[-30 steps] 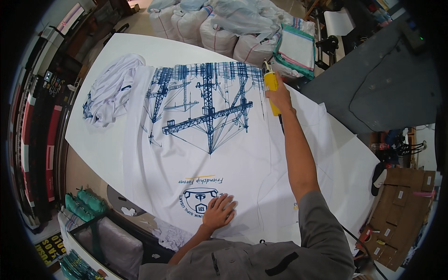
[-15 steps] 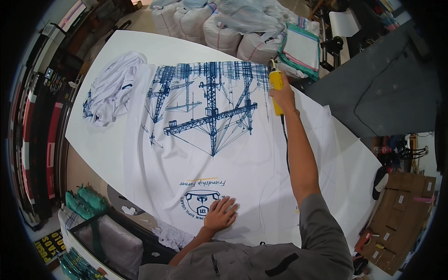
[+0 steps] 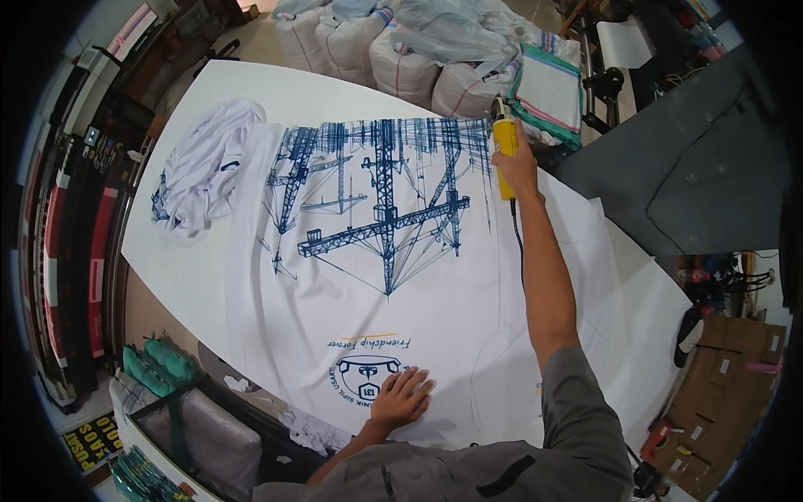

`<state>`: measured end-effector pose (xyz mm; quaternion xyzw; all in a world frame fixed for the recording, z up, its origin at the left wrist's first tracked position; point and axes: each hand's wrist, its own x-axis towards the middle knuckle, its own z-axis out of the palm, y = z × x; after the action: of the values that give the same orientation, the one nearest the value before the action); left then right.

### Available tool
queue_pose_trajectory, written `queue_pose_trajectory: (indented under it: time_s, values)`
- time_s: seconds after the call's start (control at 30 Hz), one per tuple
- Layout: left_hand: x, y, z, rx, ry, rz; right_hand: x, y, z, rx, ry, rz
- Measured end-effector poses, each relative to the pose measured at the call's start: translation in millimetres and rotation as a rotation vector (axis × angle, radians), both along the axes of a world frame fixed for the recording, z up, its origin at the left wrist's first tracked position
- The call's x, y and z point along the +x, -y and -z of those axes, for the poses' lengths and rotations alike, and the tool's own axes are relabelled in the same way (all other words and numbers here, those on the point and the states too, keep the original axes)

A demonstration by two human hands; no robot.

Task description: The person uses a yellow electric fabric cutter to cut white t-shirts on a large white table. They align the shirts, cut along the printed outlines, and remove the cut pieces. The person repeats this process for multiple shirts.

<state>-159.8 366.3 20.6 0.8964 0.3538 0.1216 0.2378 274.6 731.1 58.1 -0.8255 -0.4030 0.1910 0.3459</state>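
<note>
A white fabric (image 3: 318, 301) lies on the white table, printed with dark blue cranes (image 3: 385, 217) on its far part and an emblem nearer me. My right hand (image 3: 523, 167) is closed round a yellow corded electric tool (image 3: 505, 134), a cutter by its look, at the fabric's far right edge beside the print. My left hand (image 3: 401, 393) rests on the fabric over the emblem, fingers spread. A crumpled white printed cloth (image 3: 201, 167) lies at the left of the table.
Wrapped sacks (image 3: 401, 67) and folded cloths (image 3: 544, 92) sit beyond the table (image 3: 176, 276). A grey panel (image 3: 686, 151) is at the right, cardboard (image 3: 715, 393) at lower right, green bundles (image 3: 150, 368) at lower left, rolls (image 3: 75, 234) along the left.
The view has shifted a little. My right hand and the tool have moved slightly farther from me along the fabric's right side. My left hand stays in about the same spot on the cloth.
</note>
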Motion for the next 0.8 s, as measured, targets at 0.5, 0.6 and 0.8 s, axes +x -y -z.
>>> queue_pose_trajectory:
  time_s: [0.5,0.6,0.8]
  values:
    - [-6,5,-1,-0.003,0.061,0.034,-70,339,-59,0.143,-0.695,0.225]
    - [14,0,-3,-0.008,0.08,0.077,-80,431,-51,0.216,-0.632,0.284]
    - [175,-34,6,0.174,0.067,0.126,-87,597,-60,0.477,-0.683,0.553]
